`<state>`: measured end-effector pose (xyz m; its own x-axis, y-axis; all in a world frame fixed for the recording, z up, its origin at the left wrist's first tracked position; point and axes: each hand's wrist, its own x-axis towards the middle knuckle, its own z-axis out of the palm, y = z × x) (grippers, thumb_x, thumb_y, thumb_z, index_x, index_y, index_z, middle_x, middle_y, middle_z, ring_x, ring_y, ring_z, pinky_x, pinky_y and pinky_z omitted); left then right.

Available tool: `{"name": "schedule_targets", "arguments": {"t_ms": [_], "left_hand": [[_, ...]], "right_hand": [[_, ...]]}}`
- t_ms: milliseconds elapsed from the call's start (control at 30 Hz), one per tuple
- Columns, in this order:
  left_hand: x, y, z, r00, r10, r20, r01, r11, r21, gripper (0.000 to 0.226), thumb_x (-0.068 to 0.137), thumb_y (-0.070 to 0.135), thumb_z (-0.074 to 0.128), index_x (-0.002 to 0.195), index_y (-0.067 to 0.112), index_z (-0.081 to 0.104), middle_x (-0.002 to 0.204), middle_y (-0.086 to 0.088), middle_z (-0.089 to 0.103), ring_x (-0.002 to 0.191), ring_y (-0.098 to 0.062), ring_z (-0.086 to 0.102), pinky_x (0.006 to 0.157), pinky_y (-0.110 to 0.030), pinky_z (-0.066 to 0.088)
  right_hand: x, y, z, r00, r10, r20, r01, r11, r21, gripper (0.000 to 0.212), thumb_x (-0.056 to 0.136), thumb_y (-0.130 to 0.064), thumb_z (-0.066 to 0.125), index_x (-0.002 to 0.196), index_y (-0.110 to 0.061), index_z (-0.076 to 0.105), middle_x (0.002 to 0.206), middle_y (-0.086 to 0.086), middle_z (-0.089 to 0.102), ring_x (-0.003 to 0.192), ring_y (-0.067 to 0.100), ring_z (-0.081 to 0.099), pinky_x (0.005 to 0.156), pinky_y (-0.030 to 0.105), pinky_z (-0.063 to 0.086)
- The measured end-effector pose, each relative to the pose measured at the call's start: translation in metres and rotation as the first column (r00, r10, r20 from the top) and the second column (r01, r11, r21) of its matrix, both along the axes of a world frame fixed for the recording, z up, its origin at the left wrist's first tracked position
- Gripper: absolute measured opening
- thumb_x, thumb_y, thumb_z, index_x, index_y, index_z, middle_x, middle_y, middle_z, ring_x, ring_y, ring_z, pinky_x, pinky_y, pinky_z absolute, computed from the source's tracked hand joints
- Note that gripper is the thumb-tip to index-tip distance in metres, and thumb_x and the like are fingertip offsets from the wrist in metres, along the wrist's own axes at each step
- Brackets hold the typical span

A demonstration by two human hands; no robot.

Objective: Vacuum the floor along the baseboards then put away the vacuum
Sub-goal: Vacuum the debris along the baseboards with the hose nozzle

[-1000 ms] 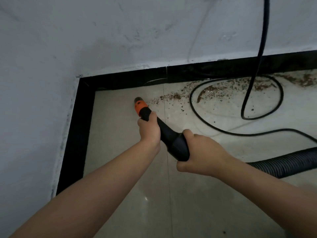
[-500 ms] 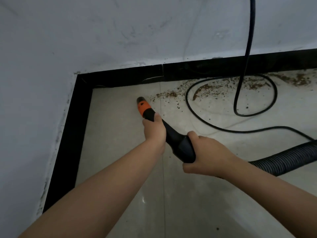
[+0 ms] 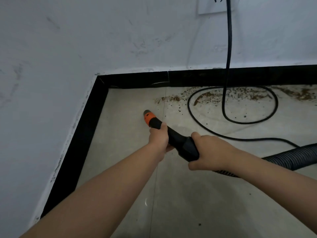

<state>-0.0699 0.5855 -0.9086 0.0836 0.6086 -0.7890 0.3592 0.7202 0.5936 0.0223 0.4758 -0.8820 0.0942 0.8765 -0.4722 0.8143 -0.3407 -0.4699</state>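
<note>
so progress check: not far along imo. both hands are on the vacuum nozzle (image 3: 173, 136), left hand (image 3: 158, 137) curled round the narrow black neck just behind the orange tip (image 3: 147, 117), right hand (image 3: 208, 152) clenched round the fat end where the ribbed hose (image 3: 291, 158) joins and runs off to the right. the tip points at the far-left corner, low over the tile floor (image 3: 188, 203), though i can't tell if it actually touches the tile from this angle.

the stretch near the left baseboard (image 3: 80, 143) looks clean, but there's a whole band of brown crumbs (image 3: 169, 99) along the far baseboard (image 3: 205, 79), starting just right of the tip and running out to the right edge. some of it sits inside the loop of the power cord (image 3: 228, 48) (which hangs down from the wall outlet (image 3: 214, 5) and coils on the floor, so that'll need nudging aside).

so most of the far wall is left, and putting the vacuum away hasn't started, it's plugged in.
</note>
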Motion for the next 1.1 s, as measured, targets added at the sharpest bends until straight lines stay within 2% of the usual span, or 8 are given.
{"name": "schedule_targets", "arguments": {"t_ms": [100, 200, 267, 467, 600, 833, 1000, 1100], "left_hand": [[0.012, -0.010, 0.001, 0.997, 0.009, -0.071, -0.006, 0.999, 0.052, 0.049, 0.099, 0.033, 0.037, 0.142, 0.013, 0.026, 0.131, -0.015, 0.047, 0.112, -0.032, 0.053, 0.071, -0.039, 0.051], [0.023, -0.021, -0.002, 0.994, -0.002, -0.110, 0.015, 0.994, 0.111, 0.052, 0.099, 0.033, 0.036, 0.143, 0.011, 0.022, 0.133, -0.015, 0.045, 0.114, -0.034, 0.050, 0.091, -0.044, 0.049], [0.027, -0.027, -0.005, 0.994, -0.018, -0.108, 0.034, 0.989, 0.144, 0.053, 0.099, 0.033, 0.036, 0.143, 0.009, 0.021, 0.134, -0.015, 0.045, 0.115, -0.034, 0.050, 0.096, -0.047, 0.046], [0.032, -0.039, -0.014, 0.994, -0.076, -0.074, 0.089, 0.976, 0.201, 0.058, 0.100, 0.035, 0.031, 0.149, 0.014, 0.008, 0.141, -0.015, 0.040, 0.122, -0.034, 0.046, 0.101, -0.047, 0.042], [0.032, -0.039, -0.011, 0.996, -0.063, -0.069, 0.076, 0.973, 0.217, 0.057, 0.100, 0.036, 0.030, 0.149, 0.014, 0.009, 0.142, -0.015, 0.039, 0.124, -0.034, 0.045, 0.102, -0.047, 0.041], [0.019, -0.013, -0.014, 0.996, -0.032, -0.082, 0.051, 0.968, 0.246, 0.057, 0.100, 0.034, 0.030, 0.149, 0.015, 0.009, 0.143, -0.014, 0.037, 0.125, -0.035, 0.043, 0.103, -0.048, 0.040], [0.008, 0.009, -0.017, 0.998, -0.057, 0.000, 0.055, 0.973, 0.226, 0.056, 0.100, 0.035, 0.034, 0.149, 0.023, 0.012, 0.144, -0.013, 0.035, 0.125, -0.035, 0.042, 0.102, -0.050, 0.040], [0.010, 0.017, -0.017, 0.997, -0.069, 0.030, 0.062, 0.977, 0.203, 0.055, 0.100, 0.035, 0.035, 0.149, 0.025, 0.013, 0.143, -0.012, 0.037, 0.123, -0.035, 0.043, 0.098, -0.048, 0.043]], "right_hand": [[0.004, -0.007, 0.003, 1.000, -0.021, -0.021, 0.021, 1.000, -0.004, 0.048, 0.071, -0.043, 0.071, 0.094, -0.019, 0.036, 0.077, -0.007, 0.045, 0.072, 0.016, 0.051, 0.052, 0.022, 0.038], [0.009, -0.015, 0.006, 0.998, -0.059, -0.022, 0.059, 0.998, -0.022, 0.048, 0.070, -0.042, 0.072, 0.093, -0.018, 0.036, 0.077, -0.007, 0.046, 0.070, 0.014, 0.050, 0.051, 0.022, 0.038], [0.011, -0.022, 0.007, 0.996, -0.087, -0.018, 0.087, 0.996, -0.024, 0.048, 0.070, -0.041, 0.072, 0.091, -0.018, 0.036, 0.077, -0.006, 0.047, 0.069, 0.013, 0.050, 0.051, 0.022, 0.038], [0.010, -0.035, 0.009, 0.994, -0.097, 0.049, 0.099, 0.994, -0.034, 0.047, 0.069, -0.042, 0.071, 0.089, -0.018, 0.036, 0.075, -0.006, 0.048, 0.066, 0.014, 0.049, 0.052, 0.024, 0.039], [0.009, -0.034, 0.016, 0.994, -0.087, 0.063, 0.089, 0.995, -0.032, 0.047, 0.070, -0.043, 0.071, 0.089, -0.018, 0.036, 0.076, -0.005, 0.048, 0.068, 0.014, 0.050, 0.052, 0.024, 0.039], [-0.004, -0.008, 0.002, 0.994, -0.105, -0.022, 0.105, 0.994, -0.006, 0.048, 0.071, -0.042, 0.072, 0.091, -0.018, 0.035, 0.074, -0.008, 0.042, 0.059, 0.004, 0.041, 0.046, 0.022, 0.031], [-0.019, 0.008, -0.013, 0.985, -0.157, -0.067, 0.158, 0.987, 0.019, 0.047, 0.073, -0.039, 0.071, 0.093, -0.018, 0.033, 0.074, -0.009, 0.039, 0.060, 0.005, 0.040, 0.046, 0.022, 0.031], [-0.020, 0.015, -0.018, 0.982, -0.177, -0.067, 0.179, 0.983, 0.027, 0.047, 0.073, -0.038, 0.070, 0.095, -0.018, 0.033, 0.075, -0.010, 0.038, 0.066, 0.011, 0.045, 0.047, 0.022, 0.032]]}}
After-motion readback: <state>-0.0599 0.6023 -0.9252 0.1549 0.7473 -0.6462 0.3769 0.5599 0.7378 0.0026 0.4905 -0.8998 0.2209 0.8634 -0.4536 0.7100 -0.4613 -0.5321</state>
